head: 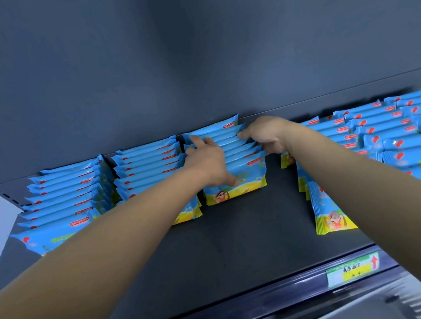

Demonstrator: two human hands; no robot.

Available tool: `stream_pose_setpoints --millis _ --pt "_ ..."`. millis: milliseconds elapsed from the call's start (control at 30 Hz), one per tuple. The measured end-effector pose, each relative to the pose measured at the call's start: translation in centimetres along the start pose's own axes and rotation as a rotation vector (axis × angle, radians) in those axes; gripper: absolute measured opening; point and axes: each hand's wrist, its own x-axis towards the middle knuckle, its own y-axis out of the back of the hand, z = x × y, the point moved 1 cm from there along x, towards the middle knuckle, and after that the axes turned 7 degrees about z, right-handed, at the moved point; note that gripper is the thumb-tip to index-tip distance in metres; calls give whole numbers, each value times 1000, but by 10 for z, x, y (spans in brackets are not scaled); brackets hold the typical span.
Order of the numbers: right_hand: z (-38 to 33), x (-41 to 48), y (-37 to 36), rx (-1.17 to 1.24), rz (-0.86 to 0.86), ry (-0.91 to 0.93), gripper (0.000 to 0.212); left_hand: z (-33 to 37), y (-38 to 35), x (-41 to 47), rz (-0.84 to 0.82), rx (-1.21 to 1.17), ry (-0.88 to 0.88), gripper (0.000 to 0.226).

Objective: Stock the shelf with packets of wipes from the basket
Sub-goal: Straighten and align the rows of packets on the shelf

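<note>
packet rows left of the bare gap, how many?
3: far-left row, second row beside it, third row gripped by left hand, right hand against its side. Arms hide parts.

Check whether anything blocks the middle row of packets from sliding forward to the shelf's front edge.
Nothing visible does. Left hand and right hand hold the row of packets; no item shows on the shelf ahead of it.
</note>
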Motion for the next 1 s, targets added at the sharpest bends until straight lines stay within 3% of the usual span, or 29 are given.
stream_pose_setpoints --millis 133,200,267,367,433,600,800,1000 --pt "-3 0 2 -197 129 105 25 -3 5 4 37 -92 -9 78" --pt "-5 1 5 -259 179 122 26 -4 6 6 20 -130 12 69" --pt "-6 3 5 -286 196 117 29 -5 3 8 6 -104 1 77" --pt "-5 4 1 -248 189 122 27 -6 -6 8 34 3 -24 115" --pt "-3 6 -1 -223 202 148 25 -6 -7 7 43 40 -10 123" --pt "2 8 -5 -156 209 222 22 -9 -6 6 -22 40 40 133" --pt "0 11 -8 -121 227 188 19 -9 -4 5 -16 -41 35 128" --pt "-10 12 -10 -392 334 290 21 -11 -3 5 -21 69 -22 126"
